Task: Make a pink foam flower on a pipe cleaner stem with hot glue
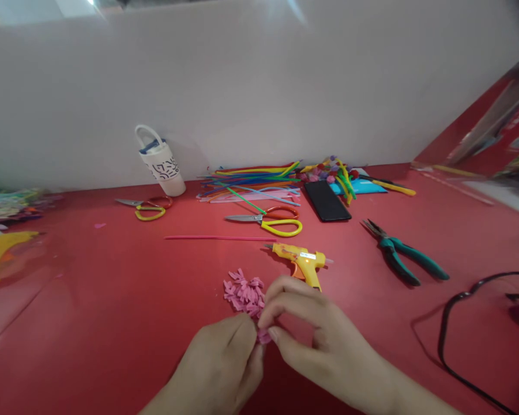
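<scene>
My left hand [223,362] and my right hand [315,331] meet low in the middle of the red table [90,300]. Both pinch a small pink fringed foam piece [245,294], whose cut strips fan out up and to the left of my fingertips. The left fingers are curled closed on its lower end. The right thumb and forefinger press on its right side. A yellow glue gun [300,261] lies just behind my right hand, its nozzle pointing left.
Behind lie a pink pipe cleaner [218,237], yellow-handled scissors [271,222], a second pair [147,207], a bundle of coloured pipe cleaners [251,181], a black phone [327,200] and green pliers [404,253]. A white cup [162,161] leans by the wall. A black cable [452,323] loops at right.
</scene>
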Available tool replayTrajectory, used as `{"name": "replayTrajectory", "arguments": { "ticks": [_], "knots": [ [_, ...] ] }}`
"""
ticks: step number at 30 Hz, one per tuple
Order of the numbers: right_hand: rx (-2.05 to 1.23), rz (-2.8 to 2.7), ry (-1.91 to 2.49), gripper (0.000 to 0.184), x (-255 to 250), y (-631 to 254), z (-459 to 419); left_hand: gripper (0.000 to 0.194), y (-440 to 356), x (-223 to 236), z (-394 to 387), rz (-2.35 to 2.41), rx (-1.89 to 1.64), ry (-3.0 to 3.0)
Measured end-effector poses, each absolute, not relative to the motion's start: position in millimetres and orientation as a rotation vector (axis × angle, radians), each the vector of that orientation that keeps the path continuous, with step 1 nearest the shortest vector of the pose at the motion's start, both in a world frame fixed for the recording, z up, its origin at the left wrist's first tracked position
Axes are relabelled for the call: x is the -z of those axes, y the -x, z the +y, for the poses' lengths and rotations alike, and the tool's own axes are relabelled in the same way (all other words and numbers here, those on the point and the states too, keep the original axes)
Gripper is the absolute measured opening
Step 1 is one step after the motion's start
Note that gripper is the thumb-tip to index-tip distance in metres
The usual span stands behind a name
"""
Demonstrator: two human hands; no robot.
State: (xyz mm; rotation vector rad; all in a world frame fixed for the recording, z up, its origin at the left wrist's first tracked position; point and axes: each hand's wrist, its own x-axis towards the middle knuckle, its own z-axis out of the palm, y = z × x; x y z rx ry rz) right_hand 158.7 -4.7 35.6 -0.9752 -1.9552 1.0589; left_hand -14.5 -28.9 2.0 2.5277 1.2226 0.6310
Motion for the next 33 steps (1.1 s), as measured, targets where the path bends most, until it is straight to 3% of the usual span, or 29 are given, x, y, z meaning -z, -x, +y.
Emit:
{"name": "replayTrajectory", "arguments": {
  "ticks": [19, 28, 33],
  "knots": [
    [-0.753, -2.165, 0.819, 0.027, -27, -164, -5, 0.021, 15, -3, -29, 1.277, -0.594, -2.432],
    [-0.924, -2.042, 0.855, 0.029, -30, -162, -4, 0.021, 18, 3, -30, 1.278, -0.613, -2.452],
    [-1.144, -1.846, 1.006, 0.018, -34, -162, 1, 0.018, 18, 1, -28, 1.257, -0.671, -2.466]
  ]
}}
